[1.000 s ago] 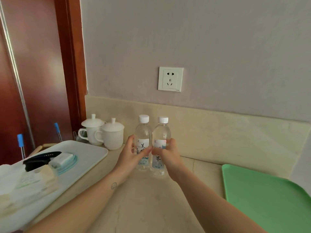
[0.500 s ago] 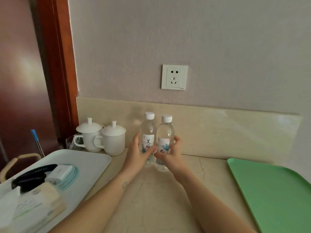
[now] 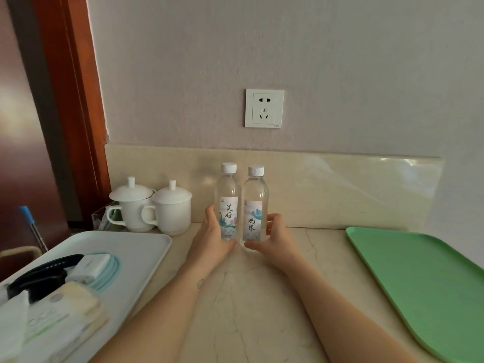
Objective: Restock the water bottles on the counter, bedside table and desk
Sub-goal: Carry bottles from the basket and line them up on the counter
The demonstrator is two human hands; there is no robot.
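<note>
Upright, left bottle (image 3: 228,203), right bottle (image 3: 255,205) — both water-filled.

A hotel guest room, shown at its refreshment surface.

A pale marble-look surface (image 3: 262,297) with a matching upstand (image 3: 340,189) is set against a papered wall (image 3: 183,74) with a socket (image 3: 264,108), beside a dark wood door frame (image 3: 76,100). Laid out on it are a left water bottle (image 3: 227,203) and a right water bottle (image 3: 255,208) with matching labels, two lidded white cups (image 3: 132,209), and a white tray (image 3: 146,247) of what may be wrapped guest sundries (image 3: 65,310), too blurred to be named.
</note>
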